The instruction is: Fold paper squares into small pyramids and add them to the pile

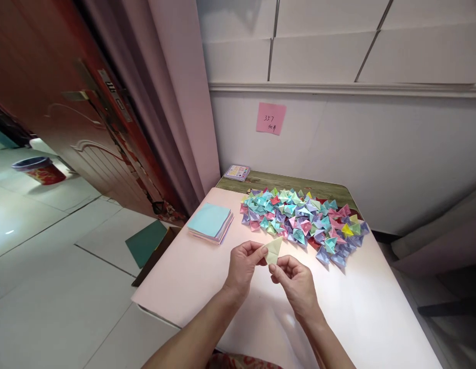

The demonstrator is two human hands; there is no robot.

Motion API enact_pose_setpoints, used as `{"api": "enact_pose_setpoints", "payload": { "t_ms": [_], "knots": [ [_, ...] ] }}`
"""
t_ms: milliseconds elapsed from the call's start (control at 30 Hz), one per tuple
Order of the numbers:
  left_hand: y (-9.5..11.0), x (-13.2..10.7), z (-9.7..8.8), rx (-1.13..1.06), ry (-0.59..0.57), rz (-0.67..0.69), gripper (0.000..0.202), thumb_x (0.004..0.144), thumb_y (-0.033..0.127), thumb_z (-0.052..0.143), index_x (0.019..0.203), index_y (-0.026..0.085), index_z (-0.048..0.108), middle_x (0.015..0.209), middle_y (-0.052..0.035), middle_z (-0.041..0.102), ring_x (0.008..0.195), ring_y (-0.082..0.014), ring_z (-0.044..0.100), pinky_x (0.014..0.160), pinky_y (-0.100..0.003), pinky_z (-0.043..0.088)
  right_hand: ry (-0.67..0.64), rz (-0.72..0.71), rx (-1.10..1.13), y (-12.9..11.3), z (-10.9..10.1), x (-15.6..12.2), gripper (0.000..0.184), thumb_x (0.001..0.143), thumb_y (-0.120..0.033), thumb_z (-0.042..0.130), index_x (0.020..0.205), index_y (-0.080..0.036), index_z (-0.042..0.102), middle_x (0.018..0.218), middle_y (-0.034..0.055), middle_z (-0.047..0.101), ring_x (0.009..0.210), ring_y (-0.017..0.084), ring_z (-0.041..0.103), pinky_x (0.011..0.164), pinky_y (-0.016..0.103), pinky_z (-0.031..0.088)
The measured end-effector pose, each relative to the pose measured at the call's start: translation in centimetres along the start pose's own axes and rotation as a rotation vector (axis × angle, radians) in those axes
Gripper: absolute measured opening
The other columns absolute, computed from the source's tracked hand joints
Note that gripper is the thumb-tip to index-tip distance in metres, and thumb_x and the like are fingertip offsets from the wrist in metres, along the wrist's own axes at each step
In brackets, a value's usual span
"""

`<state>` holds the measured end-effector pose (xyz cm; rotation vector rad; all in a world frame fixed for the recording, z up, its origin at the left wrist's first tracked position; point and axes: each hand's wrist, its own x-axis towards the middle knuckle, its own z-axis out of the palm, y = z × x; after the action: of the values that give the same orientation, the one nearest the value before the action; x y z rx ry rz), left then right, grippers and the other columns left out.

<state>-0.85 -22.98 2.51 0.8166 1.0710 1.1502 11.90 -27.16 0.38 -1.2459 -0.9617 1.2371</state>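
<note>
Between my two hands, above the pale pink table top, is a folded piece of pale yellow paper with a pointed upper corner. My left hand pinches its left edge between thumb and fingers. At its lower right, my right hand grips the paper with thumb and curled fingers. Just beyond my hands lies a heap of small folded paper boats in blue, purple, pink, green, red and yellow. Left of my hands rests a stack of square coloured paper with a light blue sheet on top.
A packet of printed cards or paper lies at the table's far left corner. A pink note with handwriting is stuck on the wall. An open cardboard box stands by the table's left edge. A red bin is near the wooden door.
</note>
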Motion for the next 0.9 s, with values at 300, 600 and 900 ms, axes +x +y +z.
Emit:
{"api": "enact_pose_setpoints", "payload": {
  "t_ms": [300, 600, 900],
  "knots": [
    [0.1, 0.2, -0.8, -0.343, -0.196, -0.370, 0.017, 0.071, 0.024, 0.076, 0.080, 0.012, 0.068, 0.072, -0.0049, 0.068, 0.065, -0.0130, 0.062, 0.065, -0.025, 0.051, 0.038, 0.011, 0.019, -1.2, -1.4, 0.2, 0.039, 0.074, -0.052, 0.073, 0.089, -0.016, 0.070, 0.080, 0.0061, 0.069, 0.070, 0.018, 0.063, 0.068, 0.032, 0.054],
    [-0.8, -0.2, -0.1, -0.391, -0.343, -0.427, 0.014, 0.074, 0.023, 0.069, 0.081, 0.011, 0.070, 0.075, -0.0083, 0.070, 0.067, -0.0169, 0.064, 0.075, -0.032, 0.051, -0.013, -0.015, 0.028, -2.4, -0.9, 0.0, 0.031, 0.077, -0.049, 0.071, 0.079, -0.018, 0.068, 0.065, 0.0006, 0.061, 0.059, 0.014, 0.054, 0.058, 0.027, 0.048],
    [-0.4, -0.2, -0.3, -0.265, -0.256, -0.357, 0.023, 0.070, 0.030, 0.076, 0.080, 0.011, 0.069, 0.068, -0.0056, 0.066, 0.060, -0.0130, 0.060, 0.061, -0.026, 0.052, -0.035, 0.016, 0.053, -1.8, -1.7, 0.1, 0.031, 0.079, -0.047, 0.069, 0.087, -0.017, 0.067, 0.071, 0.0023, 0.065, 0.063, 0.015, 0.057, 0.062, 0.028, 0.049]
  ]
}}
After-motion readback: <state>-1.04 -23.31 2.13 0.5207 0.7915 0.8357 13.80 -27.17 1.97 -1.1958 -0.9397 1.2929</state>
